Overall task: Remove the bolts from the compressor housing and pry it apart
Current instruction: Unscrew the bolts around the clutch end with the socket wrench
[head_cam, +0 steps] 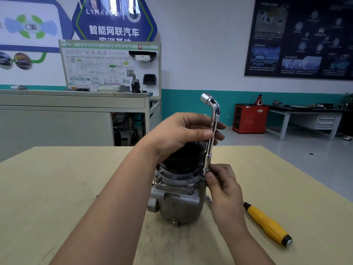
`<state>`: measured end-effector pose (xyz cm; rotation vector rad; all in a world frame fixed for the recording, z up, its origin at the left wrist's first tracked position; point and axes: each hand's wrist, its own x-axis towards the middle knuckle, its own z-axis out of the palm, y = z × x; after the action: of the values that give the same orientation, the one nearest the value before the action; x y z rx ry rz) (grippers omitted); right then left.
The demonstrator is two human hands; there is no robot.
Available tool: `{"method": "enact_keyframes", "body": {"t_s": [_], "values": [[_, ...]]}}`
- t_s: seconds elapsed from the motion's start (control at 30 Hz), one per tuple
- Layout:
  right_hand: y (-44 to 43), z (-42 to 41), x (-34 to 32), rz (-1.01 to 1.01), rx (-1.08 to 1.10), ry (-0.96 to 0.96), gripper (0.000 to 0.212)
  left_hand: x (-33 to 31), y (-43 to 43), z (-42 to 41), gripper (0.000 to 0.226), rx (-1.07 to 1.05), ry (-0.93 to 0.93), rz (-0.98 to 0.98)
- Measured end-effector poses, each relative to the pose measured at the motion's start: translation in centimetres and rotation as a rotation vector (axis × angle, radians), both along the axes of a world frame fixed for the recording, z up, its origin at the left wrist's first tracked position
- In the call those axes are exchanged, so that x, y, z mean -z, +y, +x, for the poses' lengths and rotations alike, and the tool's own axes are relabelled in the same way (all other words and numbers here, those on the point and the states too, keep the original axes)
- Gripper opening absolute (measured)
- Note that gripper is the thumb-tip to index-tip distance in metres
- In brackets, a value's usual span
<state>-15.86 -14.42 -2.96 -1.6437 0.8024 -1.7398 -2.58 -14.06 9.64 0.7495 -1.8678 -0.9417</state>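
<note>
A grey metal compressor housing point(176, 201) stands upright in the middle of the wooden table point(57, 188), with a black pulley on top. A chrome L-shaped socket wrench point(211, 134) stands upright along the housing's right upper rim, its bent end pointing up and left. My left hand point(181, 134) holds the wrench shaft between thumb and fingers, above the pulley. My right hand point(222, 185) pinches the wrench's lower socket end at the housing's flange. The bolt under the socket is hidden. A bolt head point(190, 182) shows on the front flange.
A yellow-handled screwdriver point(267, 223) lies on the table to the right of the housing, its blade end hidden behind my right hand. Beyond the table stand a grey workbench point(72, 104), a red cabinet point(250, 118) and a far bench at the right.
</note>
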Motion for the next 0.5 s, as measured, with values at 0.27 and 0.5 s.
{"method": "enact_keyframes", "body": {"t_s": [0.27,0.5], "values": [[0.15,0.11,-0.07,0.000,-0.003,0.041,0.023,0.15,-0.15,-0.15,0.015,0.020,0.083,0.046],[-0.06,0.06,0.53,0.060,-0.034,-0.047,0.009,0.00,-0.02,-0.30,0.022,-0.012,0.071,0.024]]}}
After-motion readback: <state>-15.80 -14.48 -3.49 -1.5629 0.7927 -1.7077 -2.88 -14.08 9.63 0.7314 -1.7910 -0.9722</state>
